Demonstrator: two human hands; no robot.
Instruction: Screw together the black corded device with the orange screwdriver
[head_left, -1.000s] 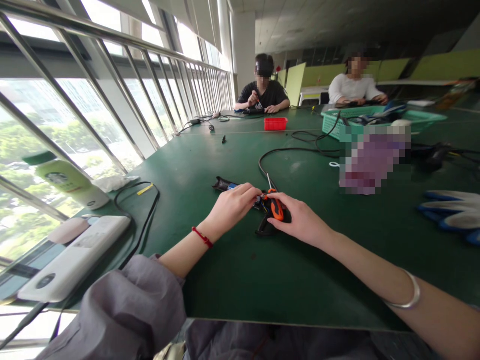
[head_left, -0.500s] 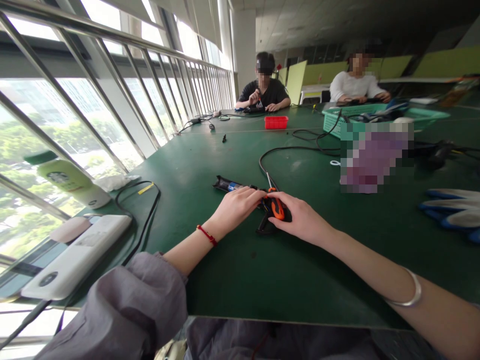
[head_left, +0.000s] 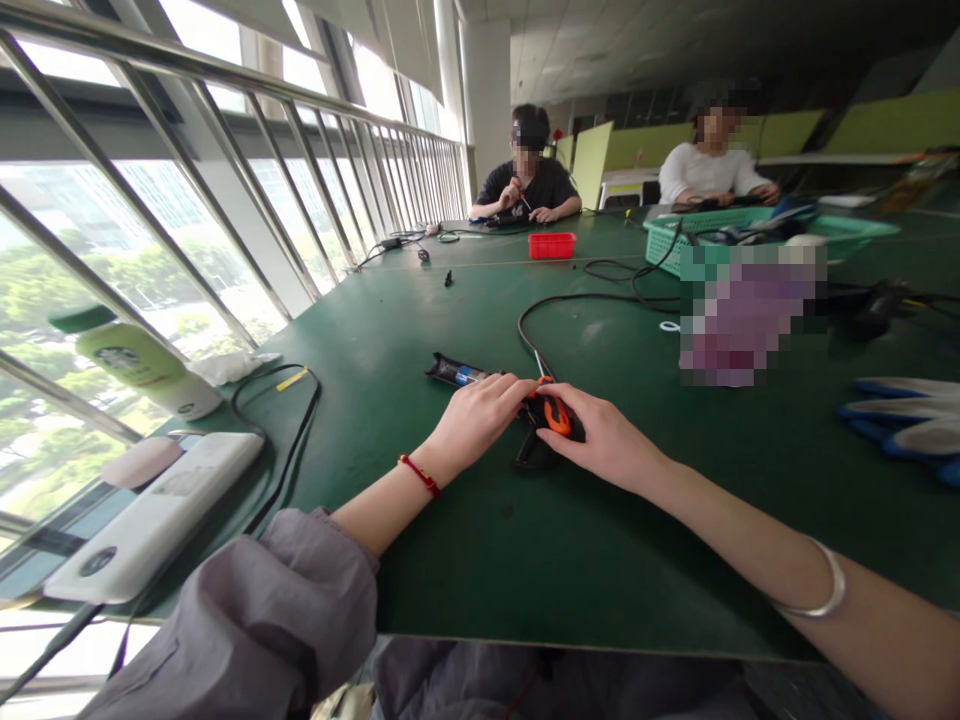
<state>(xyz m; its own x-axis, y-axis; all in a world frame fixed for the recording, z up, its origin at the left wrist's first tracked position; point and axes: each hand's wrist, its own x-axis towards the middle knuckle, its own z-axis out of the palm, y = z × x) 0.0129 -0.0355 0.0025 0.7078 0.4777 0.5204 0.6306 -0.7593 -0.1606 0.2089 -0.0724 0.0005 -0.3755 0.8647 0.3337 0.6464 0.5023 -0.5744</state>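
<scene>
In front of me on the green table lies a black tube-shaped device (head_left: 452, 370) with a blue band, its middle covered by my fingers. My left hand (head_left: 484, 415) closes over it from the left, fingertips reaching my other hand. Thumb and fingers of my right hand (head_left: 604, 435) are curled around the orange-and-black handle of a screwdriver (head_left: 556, 416). The metal shaft points away from me. Below the handle a black part (head_left: 531, 450) sticks out toward me; how it joins the device is hidden by my hands.
A black cable (head_left: 551, 298) loops behind my hands toward a green basket (head_left: 664, 245). On the right are gloves (head_left: 911, 415) and a blurred-out purple item (head_left: 750, 325). A bottle (head_left: 135, 360) and white power bank (head_left: 157, 515) sit left. Two people work beyond a red tray (head_left: 552, 246).
Both hands stay at nearly the same spot, with only a slight shift of the left forearm and the screwdriver handle. Across the table, a person's raised hand has moved slightly.
</scene>
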